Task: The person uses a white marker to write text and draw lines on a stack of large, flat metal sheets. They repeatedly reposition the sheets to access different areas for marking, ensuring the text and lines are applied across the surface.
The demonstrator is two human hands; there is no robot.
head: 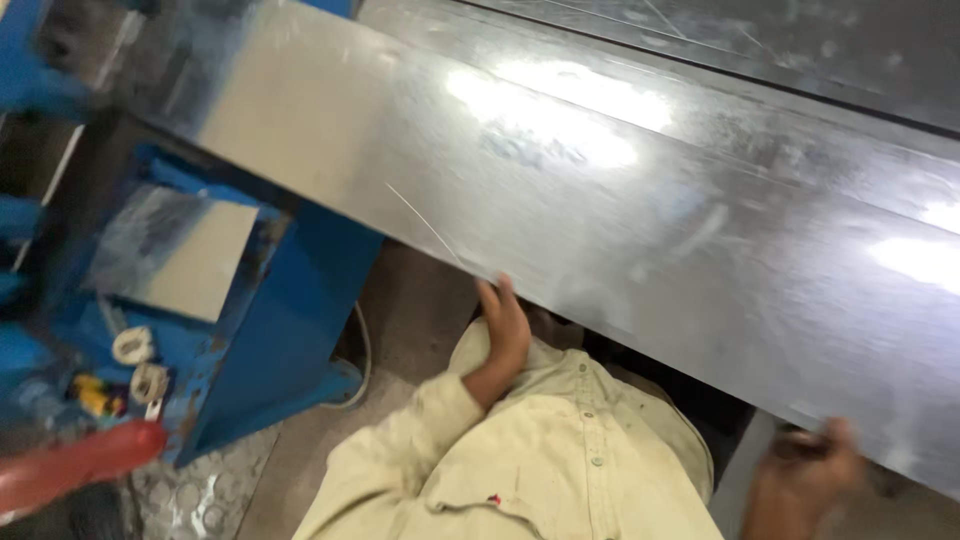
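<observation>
A long metal sheet (600, 190) is held at its near edge, its long axis running from upper left to lower right. The left grip (503, 325) is curled under that edge; the right grip (805, 470) is closed on it further right. Left of the left grip, small yellow and white items (120, 375) are seen on a blue stand (290, 320).

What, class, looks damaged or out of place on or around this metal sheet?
A thin scratch crosses the metal sheet just above the left hand at its near edge. Small bits lie loose on the blue machine. Nothing else stands out.
</observation>
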